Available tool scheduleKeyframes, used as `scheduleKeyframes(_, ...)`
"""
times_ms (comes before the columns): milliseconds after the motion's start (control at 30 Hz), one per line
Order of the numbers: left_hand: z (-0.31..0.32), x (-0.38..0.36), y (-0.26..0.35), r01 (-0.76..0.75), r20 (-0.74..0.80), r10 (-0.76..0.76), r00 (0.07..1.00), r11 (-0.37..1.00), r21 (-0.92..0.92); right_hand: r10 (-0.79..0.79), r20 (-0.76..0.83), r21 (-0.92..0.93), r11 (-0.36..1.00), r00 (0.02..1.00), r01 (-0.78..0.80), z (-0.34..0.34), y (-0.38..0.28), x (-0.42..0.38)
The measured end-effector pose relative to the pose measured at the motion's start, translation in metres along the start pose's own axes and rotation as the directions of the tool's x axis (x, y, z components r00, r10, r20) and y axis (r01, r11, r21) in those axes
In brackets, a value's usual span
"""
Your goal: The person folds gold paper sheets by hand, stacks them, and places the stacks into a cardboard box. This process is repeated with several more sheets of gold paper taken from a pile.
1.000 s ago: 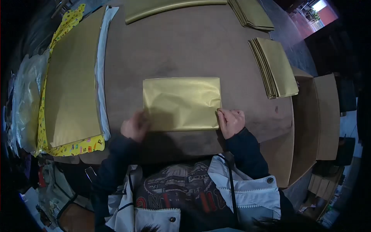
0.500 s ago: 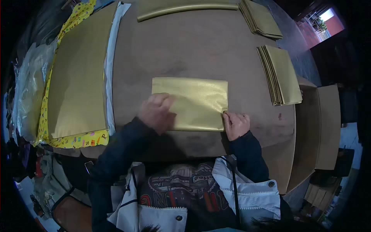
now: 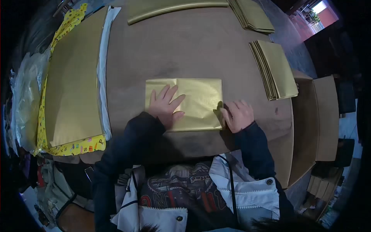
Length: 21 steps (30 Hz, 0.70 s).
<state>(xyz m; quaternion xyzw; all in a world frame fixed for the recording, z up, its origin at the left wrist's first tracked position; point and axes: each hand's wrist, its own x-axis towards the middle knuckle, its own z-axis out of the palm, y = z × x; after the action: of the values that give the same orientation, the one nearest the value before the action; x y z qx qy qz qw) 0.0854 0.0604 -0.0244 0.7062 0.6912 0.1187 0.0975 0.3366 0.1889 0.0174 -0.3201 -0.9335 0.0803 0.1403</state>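
A folded rectangle of shiny gold paper (image 3: 199, 92) lies flat before me, with creases near its right side. My left hand (image 3: 165, 106) rests on the paper's left half, open, palm down with fingers spread. At the right edge of the sheet is my right hand (image 3: 239, 116), its fingers loosely bent and the thumb apart from them. Its shadow falls on the paper's corner, and nothing shows between the fingers.
Folded gold paper stacks (image 3: 274, 71) lie at the right, one behind the other. A gold roll (image 3: 177, 8) crosses the far edge. Large gold sheets (image 3: 75, 81) lie left on yellow printed wrapping (image 3: 87, 144), beside clear plastic (image 3: 29, 98). An open cardboard box (image 3: 324, 116) stands right.
My left hand has gone from blurred and curled to spread flat on the paper. My right hand has loosened from its pinch at the right edge. The view has shifted slightly.
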Motion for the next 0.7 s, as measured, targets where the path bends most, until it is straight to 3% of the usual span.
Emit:
scheduleKeyframes(33,0.002,0.0,-0.001,-0.01,-0.02,0.01,1.0,1.0,-0.008,-0.107,-0.065,0.014,0.994,0.992,0.108,-0.003,0.0,0.01)
scheduleKeyframes(133,0.001,0.0,0.001,0.006,-0.014,-0.005,1.0,1.0,0.012,-0.422,-0.019,0.029,0.906,0.906,0.422,0.011,-0.008,0.039)
scheduleKeyframes(167,0.001,0.0,0.001,0.012,-0.005,-0.012,1.0,1.0,0.012,-0.423,0.126,0.073,0.906,0.897,0.417,0.012,-0.014,0.042)
scheduleKeyframes(300,-0.003,-0.001,-0.004,0.06,0.082,-0.062,0.995,0.998,0.025,-0.368,0.284,0.059,0.928,0.885,0.367,0.045,-0.001,0.045)
scheduleKeyframes(400,-0.007,-0.002,-0.021,0.12,0.059,-0.125,0.99,0.99,0.08,-0.304,0.266,0.029,0.951,0.915,0.307,0.051,0.028,0.048)
scheduleKeyframes(467,-0.01,-0.003,-0.028,0.117,0.128,-0.134,0.983,0.984,0.131,-0.252,0.322,-0.017,0.962,0.913,0.272,0.047,0.036,0.052)
scheduleKeyframes(533,-0.01,-0.005,-0.027,0.165,0.074,-0.191,0.979,0.949,0.269,-0.289,0.293,-0.039,0.949,0.911,0.314,0.054,0.045,0.051)
scheduleKeyframes(600,-0.003,-0.004,-0.016,0.167,0.075,-0.193,0.978,0.949,0.267,-0.303,0.264,-0.075,0.94,0.916,0.332,0.058,0.045,0.05)
scheduleKeyframes(700,-0.007,0.008,0.03,0.041,0.18,-0.06,0.982,0.993,0.111,-0.288,0.292,-0.061,0.946,0.912,0.319,0.055,0.042,0.051)
